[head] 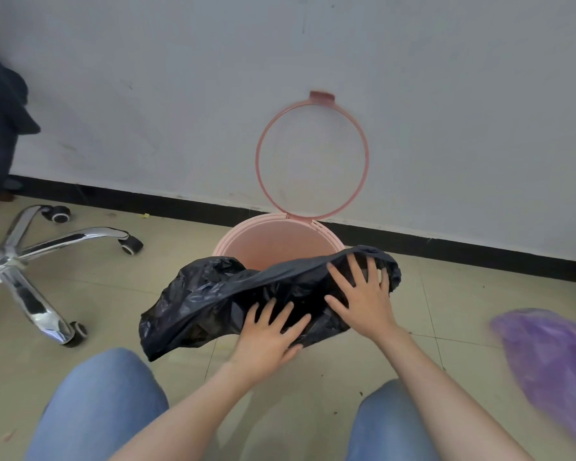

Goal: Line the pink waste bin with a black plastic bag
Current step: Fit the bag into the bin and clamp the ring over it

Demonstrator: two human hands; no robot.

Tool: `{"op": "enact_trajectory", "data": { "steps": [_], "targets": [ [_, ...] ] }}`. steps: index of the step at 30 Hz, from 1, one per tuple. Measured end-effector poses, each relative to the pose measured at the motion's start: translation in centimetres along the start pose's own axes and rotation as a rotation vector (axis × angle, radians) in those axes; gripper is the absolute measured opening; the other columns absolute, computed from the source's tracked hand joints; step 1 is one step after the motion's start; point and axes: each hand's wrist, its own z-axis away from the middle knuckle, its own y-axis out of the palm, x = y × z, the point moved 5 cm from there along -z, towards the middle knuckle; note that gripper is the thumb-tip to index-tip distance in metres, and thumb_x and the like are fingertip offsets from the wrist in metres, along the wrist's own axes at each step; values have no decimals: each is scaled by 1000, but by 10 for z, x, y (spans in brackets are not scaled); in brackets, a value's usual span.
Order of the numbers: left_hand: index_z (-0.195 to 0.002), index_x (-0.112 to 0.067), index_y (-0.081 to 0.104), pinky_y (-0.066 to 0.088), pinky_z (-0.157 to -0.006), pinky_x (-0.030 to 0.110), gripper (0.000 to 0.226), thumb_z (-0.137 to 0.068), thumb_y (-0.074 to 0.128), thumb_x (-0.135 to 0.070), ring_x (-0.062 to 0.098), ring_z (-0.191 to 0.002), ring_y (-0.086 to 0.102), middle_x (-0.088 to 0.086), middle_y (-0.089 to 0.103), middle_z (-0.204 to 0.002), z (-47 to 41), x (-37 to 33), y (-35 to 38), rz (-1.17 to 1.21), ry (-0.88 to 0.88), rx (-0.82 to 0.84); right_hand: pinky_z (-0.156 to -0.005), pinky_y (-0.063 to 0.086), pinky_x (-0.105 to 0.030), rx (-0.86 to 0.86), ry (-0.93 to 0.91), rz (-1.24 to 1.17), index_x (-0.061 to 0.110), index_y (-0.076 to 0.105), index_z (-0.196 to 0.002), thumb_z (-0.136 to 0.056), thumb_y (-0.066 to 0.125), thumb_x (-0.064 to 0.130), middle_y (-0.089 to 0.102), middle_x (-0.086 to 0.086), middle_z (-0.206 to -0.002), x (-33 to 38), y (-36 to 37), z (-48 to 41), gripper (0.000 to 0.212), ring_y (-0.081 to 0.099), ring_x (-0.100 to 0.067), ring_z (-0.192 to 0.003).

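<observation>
Your black bag (233,294), thin, glossy and crumpled, lies over the near side of the round pink bin (273,242) and hides that part of the rim. Your left hand (269,336) and right hand (359,299) rest inside its opening, fingers spread flat, pinching nothing. The bin's hoop-shaped ring (313,154) stands up behind it, against the wall. Right of the bin, a purple bag (552,364) is blurred and cut off.
</observation>
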Motion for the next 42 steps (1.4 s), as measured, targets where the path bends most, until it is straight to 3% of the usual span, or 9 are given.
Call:
{"op": "enact_trajectory", "data": {
  "steps": [4,9,14,17,20,26,33,37,42],
  "targets": [
    [-121,-35,43,54,-80,43,45,-79,36,-49,26,-101,67,-3,70,-113,2,-1,2,-21,30,-54,-113,7,-58,292,121,-167,43,7,-143,-87,21,67,-4,-3,-159,-18,20,-37,63,0,-38,-143],
    [-125,-34,40,53,-85,41,47,-81,35,-50,21,-106,65,-4,67,-119,3,-1,4,-35,48,-58,-115,21,-49,385,211,-505,37,14,-145,-91,40,53,5,-8,-158,-22,38,-68,62,13,-34,-143],
    [-126,-25,42,50,-91,43,57,-79,34,-57,23,-118,49,3,65,-122,3,1,2,-57,37,-46,-112,28,-47,301,194,-357,34,29,-141,-94,39,46,15,-13,-155,-20,21,-57,50,19,-35,-140],
    [-125,-19,44,38,-101,46,56,-80,42,-51,25,-123,37,9,61,-126,5,-5,-23,-70,35,-276,-112,24,-46,130,179,-250,27,36,-139,-96,39,39,19,-15,-154,-16,5,-44,45,16,-34,-141],
    [-127,-20,45,29,-100,50,52,-79,46,-39,33,-126,33,18,50,-135,3,7,-62,-108,-129,-491,-111,23,-51,178,260,-267,31,20,-144,-95,39,44,4,-13,-157,-13,7,-40,55,7,-37,-142],
    [-131,-16,44,55,-55,50,76,-66,73,-42,46,-128,23,29,41,-138,-8,85,-72,-55,-509,-290,-108,28,-52,322,255,-321,32,-2,-146,-93,44,44,-13,-12,-157,8,27,-46,72,4,-42,-141],
    [-145,-32,-6,22,-110,54,78,-86,38,-60,35,-140,-20,14,-15,-155,-29,142,-35,230,-637,40,-113,23,-47,335,207,-302,32,-3,-146,-90,53,38,-18,-12,-156,9,33,-49,79,1,-41,-142],
    [-145,-31,-4,16,-112,53,84,-85,50,-52,33,-143,-8,14,-6,-156,-25,155,-12,583,-756,76,-115,19,-46,355,148,-287,32,-2,-146,-89,56,36,-20,-12,-155,11,34,-55,82,-1,-39,-143],
    [-146,-19,11,33,-104,35,75,-88,57,-27,26,-133,36,8,36,-147,-7,146,-18,938,-730,-131,-116,17,-45,398,58,-223,33,-1,-146,-87,59,38,-21,-12,-155,10,35,-66,84,-2,-37,-144]
  ]
}}
